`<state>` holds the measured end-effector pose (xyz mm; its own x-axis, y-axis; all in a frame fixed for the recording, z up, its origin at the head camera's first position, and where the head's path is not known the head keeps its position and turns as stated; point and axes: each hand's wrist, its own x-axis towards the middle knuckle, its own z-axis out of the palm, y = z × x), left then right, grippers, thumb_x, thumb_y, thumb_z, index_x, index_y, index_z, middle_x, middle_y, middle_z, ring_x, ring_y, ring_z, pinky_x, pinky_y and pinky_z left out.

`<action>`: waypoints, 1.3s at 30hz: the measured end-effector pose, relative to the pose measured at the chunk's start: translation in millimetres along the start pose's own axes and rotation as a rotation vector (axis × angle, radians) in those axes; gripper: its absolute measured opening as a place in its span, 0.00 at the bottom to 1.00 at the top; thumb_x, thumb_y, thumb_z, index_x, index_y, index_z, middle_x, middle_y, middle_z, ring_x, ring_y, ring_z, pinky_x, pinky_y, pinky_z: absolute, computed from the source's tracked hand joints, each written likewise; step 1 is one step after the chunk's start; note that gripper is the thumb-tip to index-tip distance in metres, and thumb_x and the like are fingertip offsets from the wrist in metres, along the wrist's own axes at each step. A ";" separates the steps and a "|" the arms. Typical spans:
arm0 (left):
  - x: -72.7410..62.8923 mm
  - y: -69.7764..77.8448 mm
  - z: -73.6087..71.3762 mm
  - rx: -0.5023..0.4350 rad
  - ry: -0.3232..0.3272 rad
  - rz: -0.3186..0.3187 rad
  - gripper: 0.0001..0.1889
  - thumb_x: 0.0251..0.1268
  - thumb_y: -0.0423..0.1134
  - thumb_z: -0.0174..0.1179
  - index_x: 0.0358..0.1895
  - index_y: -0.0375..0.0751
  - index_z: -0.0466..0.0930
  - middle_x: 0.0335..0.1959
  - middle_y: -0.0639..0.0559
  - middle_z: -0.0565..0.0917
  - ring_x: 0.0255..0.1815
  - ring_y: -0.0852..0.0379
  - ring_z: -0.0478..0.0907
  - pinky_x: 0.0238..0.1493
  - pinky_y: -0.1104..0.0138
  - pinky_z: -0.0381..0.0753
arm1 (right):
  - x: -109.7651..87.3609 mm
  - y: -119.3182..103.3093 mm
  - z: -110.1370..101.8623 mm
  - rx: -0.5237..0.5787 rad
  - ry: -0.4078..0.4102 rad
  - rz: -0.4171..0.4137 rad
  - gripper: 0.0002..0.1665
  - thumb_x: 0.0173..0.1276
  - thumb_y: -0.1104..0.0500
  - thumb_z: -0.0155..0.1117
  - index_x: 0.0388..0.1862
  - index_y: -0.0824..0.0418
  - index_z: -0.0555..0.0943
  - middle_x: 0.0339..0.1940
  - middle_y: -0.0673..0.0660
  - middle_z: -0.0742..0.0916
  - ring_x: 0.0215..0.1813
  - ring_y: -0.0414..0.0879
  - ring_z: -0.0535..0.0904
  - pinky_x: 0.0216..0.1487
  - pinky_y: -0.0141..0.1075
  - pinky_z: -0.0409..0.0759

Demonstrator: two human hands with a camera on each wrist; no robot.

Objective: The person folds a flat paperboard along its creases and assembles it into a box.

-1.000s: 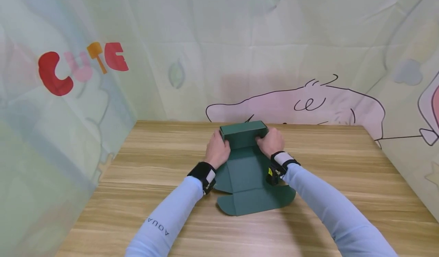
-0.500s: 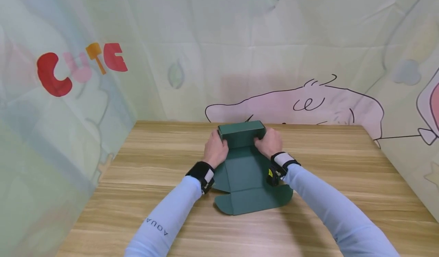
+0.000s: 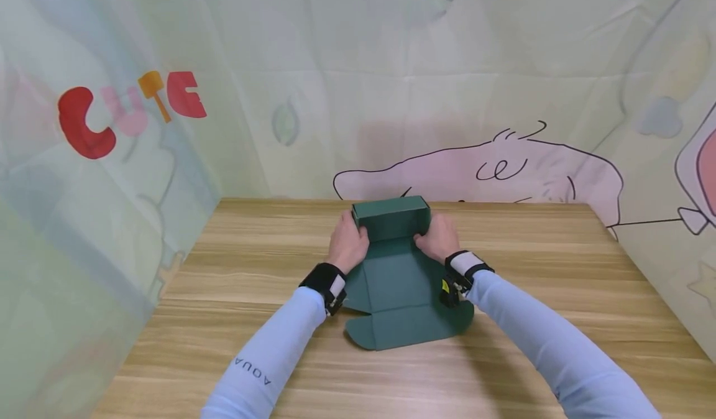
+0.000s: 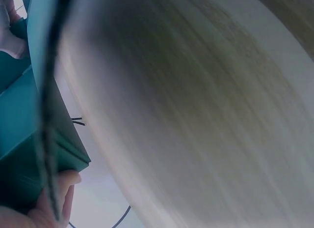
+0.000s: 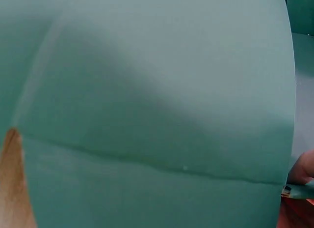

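A dark green cardboard mailer box [image 3: 394,279] lies partly unfolded on the wooden table in the head view, its far end folded up into a narrow raised wall. At the left end of that wall, my left hand [image 3: 348,244] grips it, thumb on the near face and fingers behind. My right hand [image 3: 439,239] holds the right end, its thumb low on the inner face. The lid panel with its rounded flaps spreads flat towards me. In the left wrist view, fingers [image 4: 68,188] wrap the folded corner. A green panel [image 5: 162,100] fills most of the right wrist view, hiding most of the hand.
The wood-grain table [image 3: 252,251] extends around the box on all sides. A printed fabric backdrop [image 3: 313,127] hangs behind the table's back edge and along both sides. Black straps with small cameras [image 3: 327,285] sit on both wrists.
Both hands and the box have shifted slightly left in the head view, as has the whole scene. My right thumb has slid a little lower on the folded wall.
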<state>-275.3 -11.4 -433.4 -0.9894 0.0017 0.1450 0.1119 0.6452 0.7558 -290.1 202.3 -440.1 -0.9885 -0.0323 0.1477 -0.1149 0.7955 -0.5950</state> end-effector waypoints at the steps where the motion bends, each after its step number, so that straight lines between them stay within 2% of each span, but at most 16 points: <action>1: -0.7 0.8 0.2 0.003 -0.001 0.000 0.20 0.77 0.36 0.48 0.66 0.30 0.65 0.59 0.33 0.77 0.59 0.38 0.79 0.60 0.48 0.79 | 0.0 0.5 0.4 -0.002 0.006 0.003 0.10 0.64 0.63 0.66 0.37 0.72 0.82 0.36 0.69 0.87 0.38 0.58 0.83 0.43 0.53 0.84; 4: -2.2 2.7 1.2 0.009 -0.002 0.001 0.21 0.77 0.36 0.48 0.67 0.30 0.64 0.60 0.33 0.77 0.59 0.37 0.79 0.60 0.47 0.79 | 0.3 2.1 2.1 -0.011 0.030 0.009 0.09 0.65 0.63 0.65 0.32 0.70 0.81 0.31 0.66 0.86 0.36 0.56 0.83 0.39 0.49 0.83; 7: -2.9 3.9 2.1 0.015 -0.002 0.000 0.21 0.77 0.36 0.48 0.67 0.30 0.64 0.60 0.33 0.77 0.60 0.37 0.79 0.60 0.48 0.80 | 0.8 1.0 2.1 -0.021 0.052 0.021 0.11 0.65 0.62 0.65 0.26 0.67 0.78 0.22 0.60 0.80 0.31 0.53 0.80 0.31 0.41 0.76; 9: -2.9 4.0 2.6 0.011 0.002 0.002 0.21 0.77 0.36 0.48 0.67 0.30 0.64 0.59 0.33 0.77 0.59 0.37 0.79 0.60 0.48 0.80 | 1.2 -0.3 1.7 -0.027 0.066 0.033 0.12 0.65 0.61 0.66 0.24 0.67 0.77 0.20 0.58 0.78 0.29 0.53 0.79 0.29 0.38 0.73; 15: -3.8 3.9 3.4 -0.008 -0.001 -0.001 0.21 0.76 0.36 0.48 0.66 0.31 0.63 0.59 0.33 0.77 0.59 0.37 0.79 0.60 0.47 0.80 | 3.3 -1.8 2.2 -0.043 0.101 0.079 0.14 0.66 0.59 0.66 0.26 0.69 0.80 0.21 0.61 0.82 0.30 0.56 0.84 0.27 0.38 0.76; 23: -3.7 4.0 1.8 -0.002 -0.001 -0.001 0.20 0.77 0.36 0.48 0.65 0.31 0.64 0.58 0.34 0.77 0.59 0.38 0.79 0.60 0.48 0.80 | 4.0 -1.0 3.1 -0.022 0.110 0.034 0.17 0.66 0.58 0.66 0.21 0.65 0.75 0.16 0.56 0.76 0.25 0.52 0.79 0.23 0.34 0.68; 30: -4.0 2.8 3.7 0.005 0.004 0.010 0.20 0.76 0.36 0.46 0.65 0.29 0.64 0.57 0.34 0.78 0.57 0.38 0.80 0.58 0.48 0.80 | 4.5 -1.3 2.6 -0.043 0.133 0.046 0.17 0.66 0.57 0.65 0.20 0.65 0.76 0.19 0.59 0.80 0.27 0.53 0.81 0.25 0.36 0.73; 36: -3.1 0.5 5.4 0.016 -0.006 0.005 0.20 0.77 0.36 0.46 0.65 0.28 0.64 0.56 0.31 0.78 0.56 0.35 0.80 0.57 0.47 0.80 | 6.3 -3.9 2.4 -0.077 0.171 0.042 0.22 0.63 0.57 0.66 0.13 0.59 0.68 0.13 0.52 0.71 0.20 0.48 0.71 0.19 0.33 0.62; 39: -2.2 -0.2 3.7 0.012 -0.018 -0.017 0.20 0.77 0.36 0.46 0.65 0.29 0.64 0.57 0.32 0.78 0.57 0.36 0.80 0.57 0.47 0.80 | 6.7 -4.1 1.9 -0.077 0.144 0.023 0.21 0.62 0.58 0.66 0.14 0.59 0.69 0.13 0.51 0.70 0.20 0.47 0.71 0.19 0.32 0.61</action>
<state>-273.5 -8.7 -436.3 -0.9927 0.0041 0.1209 0.0941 0.6541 0.7505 -296.4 197.7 -438.2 -0.9659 0.0693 0.2494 -0.0787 0.8392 -0.5381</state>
